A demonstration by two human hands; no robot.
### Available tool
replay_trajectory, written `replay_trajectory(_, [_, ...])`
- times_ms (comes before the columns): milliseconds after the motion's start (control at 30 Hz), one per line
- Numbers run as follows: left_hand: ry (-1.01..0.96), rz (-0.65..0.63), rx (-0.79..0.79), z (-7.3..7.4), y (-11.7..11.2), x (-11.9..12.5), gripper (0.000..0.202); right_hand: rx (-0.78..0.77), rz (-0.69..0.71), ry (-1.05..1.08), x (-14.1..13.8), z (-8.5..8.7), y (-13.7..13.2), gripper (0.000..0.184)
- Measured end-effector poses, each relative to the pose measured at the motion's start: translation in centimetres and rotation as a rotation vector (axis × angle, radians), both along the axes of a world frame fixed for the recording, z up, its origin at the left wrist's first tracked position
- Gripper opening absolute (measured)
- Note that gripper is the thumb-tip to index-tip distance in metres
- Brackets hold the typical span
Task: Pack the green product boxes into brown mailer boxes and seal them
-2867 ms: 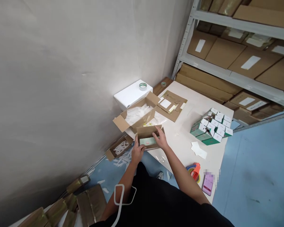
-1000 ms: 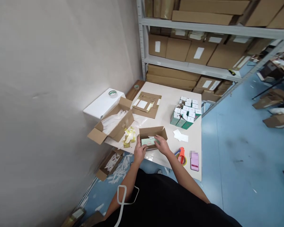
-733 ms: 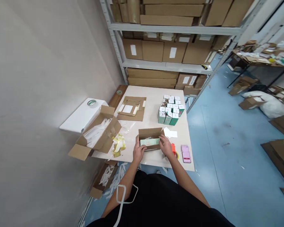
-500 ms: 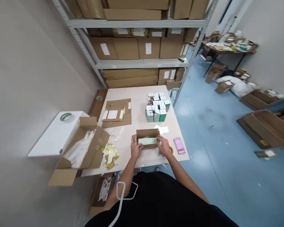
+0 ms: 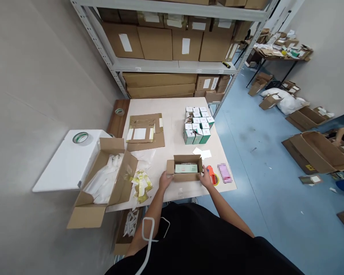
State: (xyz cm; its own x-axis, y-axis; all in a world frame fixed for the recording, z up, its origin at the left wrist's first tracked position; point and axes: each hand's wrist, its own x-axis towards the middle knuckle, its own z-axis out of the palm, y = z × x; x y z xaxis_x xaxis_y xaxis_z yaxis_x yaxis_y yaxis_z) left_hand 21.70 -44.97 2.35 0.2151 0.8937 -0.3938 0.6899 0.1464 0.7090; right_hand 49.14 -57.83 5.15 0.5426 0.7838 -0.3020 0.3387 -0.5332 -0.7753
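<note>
A small open cardboard box stands at the front of the table, a pale green carton lying inside it. My left hand grips the box at its left front corner, by the flap that sticks out on that side. On the opposite end my right hand holds the right wall, fingers against the outside. Just right of that hand lies an orange tape dispenser with a yellow roll. White paper slips rest behind the box.
Green-and-white cartons stand grouped at the back right. Flattened cardboard lies at the back left. Crumpled yellow tape and a large open box of white packing are to my left. Shelving borders the far edge.
The carton now lies lower inside the box, and my hands have moved from the rim to the box's two ends. The left flap now sticks outward. The camera view has shifted.
</note>
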Motion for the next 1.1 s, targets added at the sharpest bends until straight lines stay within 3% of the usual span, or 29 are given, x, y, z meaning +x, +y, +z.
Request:
replay_trajectory(67, [-0.057, -0.079, 0.121, 0.4, 0.2, 0.2, 0.067, -0.029, -0.007, -0.005, -0.3, 0.0, 0.0, 0.077])
replay_trajectory(133, [-0.084, -0.221, 0.204, 0.6, 0.5, 0.9, 0.077, -0.033, -0.003, -0.021, -0.7, 0.1, 0.0, 0.077])
replay_trajectory(233, [-0.045, -0.486, 0.108, 0.3, 1.0, 1.9, 0.104, 0.007, 0.043, -0.065, -1.3, 0.1, -0.1, 0.077])
replay_trajectory(300, [0.028, -0.571, 0.037, -0.3, 1.3, 2.2, 0.12, 0.031, 0.091, -0.103, -1.6, -0.2, -0.2, 0.078])
replay_trajectory(500, [0.038, -0.638, 0.042, -1.8, 1.6, 1.7, 0.116, -0.06, 0.183, -0.138, -1.8, -1.2, -0.9, 0.09])
replay_trajectory(633, [0.03, -0.642, 0.017, -1.6, 2.0, 1.6, 0.116, -0.164, 0.222, -0.133, -2.0, -0.9, -1.1, 0.105])
replay_trajectory(733, [0.063, -0.716, -0.025, -1.2, 2.7, 1.6, 0.114, -0.167, 0.217, -0.121, -2.0, -0.4, -1.2, 0.107])
replay_trajectory(867, [0.068, -0.789, -0.07, -0.8, 4.0, 1.3, 0.108, -0.097, 0.102, -0.023, -1.7, -0.1, -1.4, 0.093])
replay_trajectory(1000, [0.03, -0.779, -0.135, -0.4, 5.4, 1.1, 0.092, 0.013, -0.053, 0.067, -1.5, -0.4, -0.8, 0.082])
replay_trajectory(1100, [0.02, -0.749, -0.166, 0.2, 6.3, 1.3, 0.081, 0.007, -0.184, -0.004, -1.7, -0.9, 0.5, 0.079])
